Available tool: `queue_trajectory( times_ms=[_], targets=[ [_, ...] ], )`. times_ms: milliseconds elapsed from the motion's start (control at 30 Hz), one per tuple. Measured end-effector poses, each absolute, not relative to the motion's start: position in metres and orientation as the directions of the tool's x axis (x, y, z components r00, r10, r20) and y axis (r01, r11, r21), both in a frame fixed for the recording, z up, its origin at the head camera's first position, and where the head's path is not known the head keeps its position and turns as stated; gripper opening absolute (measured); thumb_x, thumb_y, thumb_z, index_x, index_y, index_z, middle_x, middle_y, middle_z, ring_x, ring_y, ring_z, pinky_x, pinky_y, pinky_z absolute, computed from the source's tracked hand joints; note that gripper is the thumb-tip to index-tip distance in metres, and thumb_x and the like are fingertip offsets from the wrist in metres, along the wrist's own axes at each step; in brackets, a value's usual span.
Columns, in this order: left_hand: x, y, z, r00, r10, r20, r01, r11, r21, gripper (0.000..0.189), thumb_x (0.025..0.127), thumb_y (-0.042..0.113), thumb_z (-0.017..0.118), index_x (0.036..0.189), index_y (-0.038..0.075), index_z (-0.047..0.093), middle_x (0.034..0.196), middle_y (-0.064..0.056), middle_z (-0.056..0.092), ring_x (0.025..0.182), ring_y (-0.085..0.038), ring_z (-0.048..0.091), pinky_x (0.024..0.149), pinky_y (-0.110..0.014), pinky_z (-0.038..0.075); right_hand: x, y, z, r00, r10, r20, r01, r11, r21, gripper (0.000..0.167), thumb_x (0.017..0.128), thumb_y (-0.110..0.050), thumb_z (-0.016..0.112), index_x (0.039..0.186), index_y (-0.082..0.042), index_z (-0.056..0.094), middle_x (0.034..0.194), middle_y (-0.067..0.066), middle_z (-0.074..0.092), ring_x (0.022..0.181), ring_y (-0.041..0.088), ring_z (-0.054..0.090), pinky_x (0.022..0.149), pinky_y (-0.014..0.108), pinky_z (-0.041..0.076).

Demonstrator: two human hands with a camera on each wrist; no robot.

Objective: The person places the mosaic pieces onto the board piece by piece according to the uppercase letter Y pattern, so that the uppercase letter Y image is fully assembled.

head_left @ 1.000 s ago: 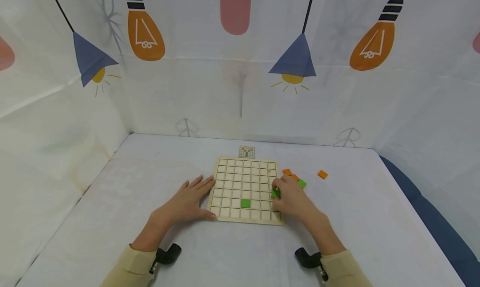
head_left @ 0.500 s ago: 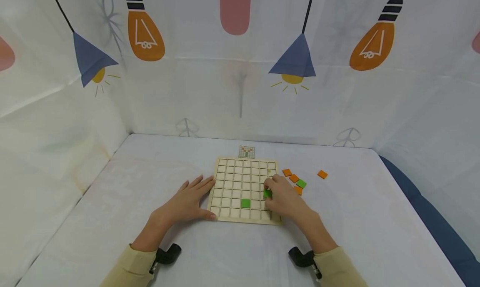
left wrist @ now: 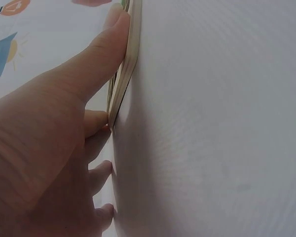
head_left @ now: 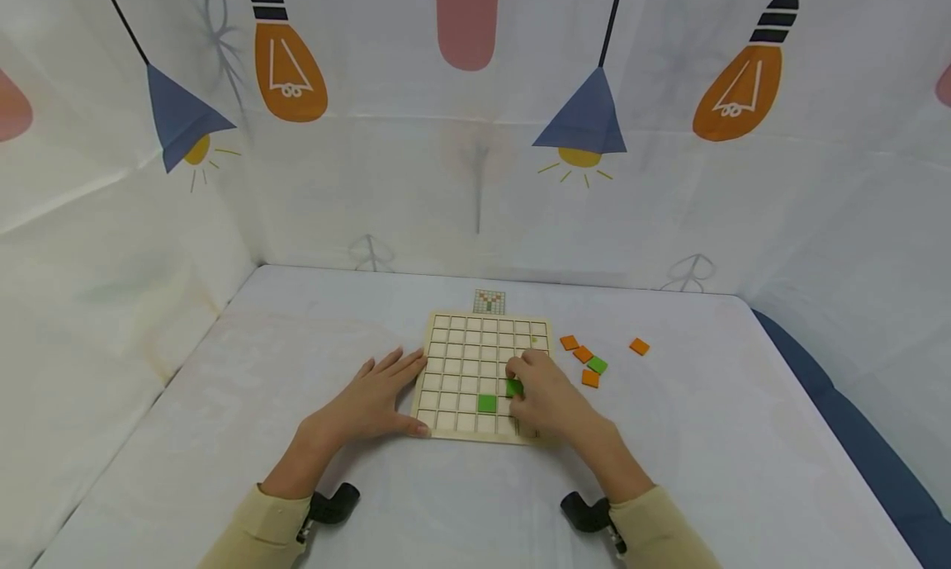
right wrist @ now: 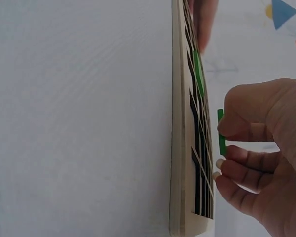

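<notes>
A wooden grid board of square cells lies flat on the table. One green tile sits in a cell near its front. My right hand pinches a second green tile between thumb and fingers; the right wrist view shows that tile just above the board, apart from it. Along the board's left edge rests my left hand, fingers spread and fairly straight. Its thumb touches the front left corner area, and the fingertips reach the left side.
Right of the board lie loose orange tiles and a green tile. Another orange tile lies farther right. A small printed pattern card touches or nearly touches the board's back edge. White cloth walls stand behind the table.
My right hand has moved left over the board with the pinched green tile, from its right edge towards the placed one. An orange tile beneath the hand has come into view. My left hand stays put.
</notes>
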State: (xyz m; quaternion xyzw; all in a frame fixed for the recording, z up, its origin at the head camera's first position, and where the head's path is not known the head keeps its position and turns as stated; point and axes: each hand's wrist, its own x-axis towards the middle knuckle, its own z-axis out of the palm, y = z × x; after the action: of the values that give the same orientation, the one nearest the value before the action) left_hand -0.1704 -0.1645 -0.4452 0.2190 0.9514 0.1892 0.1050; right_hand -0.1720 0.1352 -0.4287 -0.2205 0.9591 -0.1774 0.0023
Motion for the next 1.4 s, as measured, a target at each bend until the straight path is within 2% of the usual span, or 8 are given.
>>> queue_trajectory(
  times_ms=[567,1233,1400],
  targets=[
    [-0.171,-0.164,-0.447,-0.883,0.455,-0.119,0.374,0.832,0.409,0.113,0.071,0.073,0.072,0.159,0.018,0.026,0.166,0.002,0.024,0.156,-0.033,0.014,0.121,-0.066,0.013,-0.175,0.122,-0.433,-0.892,-0.45,0.046,-0.436,0.826,-0.358,0.022,0.081,-0.009,0.065,0.1,-0.019,0.06,0.088,-0.006,0.045,0.082,0.011,0.041,0.069,0.025,0.038],
    [-0.17,-0.163,-0.445,-0.889,0.441,-0.125,0.359,0.84,0.407,0.112,0.072,0.069,0.074,0.159,0.018,0.027,0.166,0.001,0.024,0.155,-0.034,0.014,0.121,-0.066,0.013,-0.182,0.109,-0.431,-0.875,-0.482,0.045,-0.465,0.812,-0.354,0.02,0.084,-0.007,0.065,0.102,-0.015,0.063,0.093,-0.004,0.052,0.085,0.013,0.044,0.076,0.028,0.043],
    [-0.17,-0.162,-0.445,-0.889,0.44,-0.122,0.359,0.838,0.411,0.111,0.072,0.068,0.075,0.159,0.017,0.027,0.166,0.001,0.024,0.155,-0.034,0.014,0.121,-0.066,0.013,-0.184,0.108,-0.433,-0.866,-0.497,0.057,-0.484,0.806,-0.34,0.016,0.085,-0.006,0.066,0.099,-0.015,0.064,0.091,-0.003,0.052,0.084,0.012,0.045,0.075,0.028,0.044]
  ],
)
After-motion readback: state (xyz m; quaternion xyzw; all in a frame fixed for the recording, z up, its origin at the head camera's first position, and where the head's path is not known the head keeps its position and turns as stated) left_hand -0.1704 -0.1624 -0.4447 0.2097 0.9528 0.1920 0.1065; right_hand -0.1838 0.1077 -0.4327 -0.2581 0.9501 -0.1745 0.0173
